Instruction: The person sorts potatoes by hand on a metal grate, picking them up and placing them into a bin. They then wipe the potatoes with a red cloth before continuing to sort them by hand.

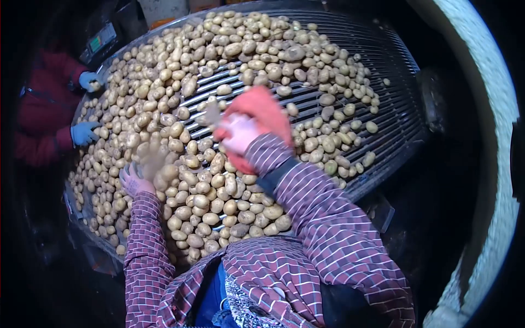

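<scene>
Many potatoes (210,218) cover a slatted metal table (383,49). Over the middle of it, my right hand (239,133) is closed on a blurred orange-red piece (268,112) that looks like a cloth or limp bag. A greyish blurred lump (212,111) shows just left of those fingers; whether it is held cannot be made out. My left hand (134,179) lies on the potatoes at the left, its fingers apart. Beside it, motion-smeared potatoes (156,164) seem to be moving.
Across the left edge, a co-worker in a dark red top (52,104) works with blue-gloved hands (85,133) at the potatoes. A small device with a lit display (102,37) stands behind. A pale curved edge (495,82) runs down the right side.
</scene>
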